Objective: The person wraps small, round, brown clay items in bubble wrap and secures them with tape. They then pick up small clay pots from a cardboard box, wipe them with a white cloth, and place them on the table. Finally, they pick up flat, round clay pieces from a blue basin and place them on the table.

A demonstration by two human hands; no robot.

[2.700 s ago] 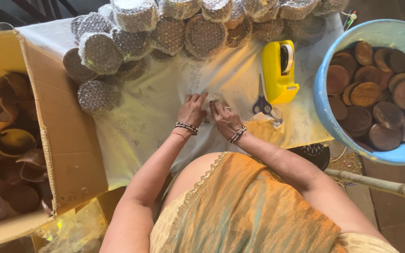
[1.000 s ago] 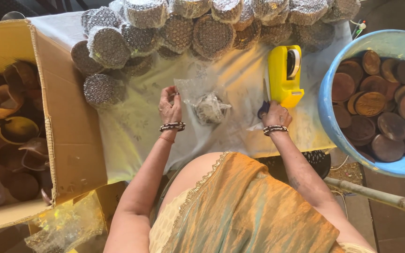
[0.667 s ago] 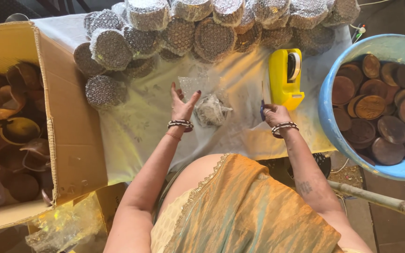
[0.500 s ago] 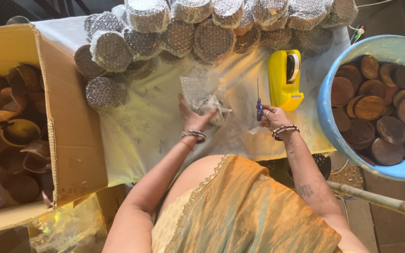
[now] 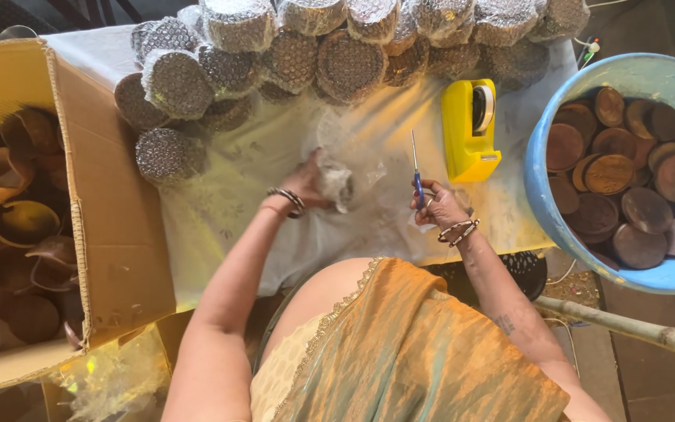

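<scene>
My left hand (image 5: pixel 312 181) grips a crumpled piece of clear bubble wrap (image 5: pixel 345 168) and lifts it off the white cloth-covered table (image 5: pixel 220 211). My right hand (image 5: pixel 439 207) holds blue-handled scissors (image 5: pixel 416 173), blades pointing up and away, just right of the wrap. Both wrists wear bangles. A yellow tape dispenser (image 5: pixel 469 129) stands just beyond my right hand.
Several round items wrapped in bubble wrap (image 5: pixel 291 47) are piled along the table's far side. A blue tub (image 5: pixel 626 168) at the right holds several brown clay discs. An open cardboard box (image 5: pixel 56 211) at the left holds brown clay bowls. A bamboo pole (image 5: pixel 634 332) lies lower right.
My right hand picked up the scissors beside the tape dispenser and raised them. My left hand took hold of the bubble wrap and lifted it.
</scene>
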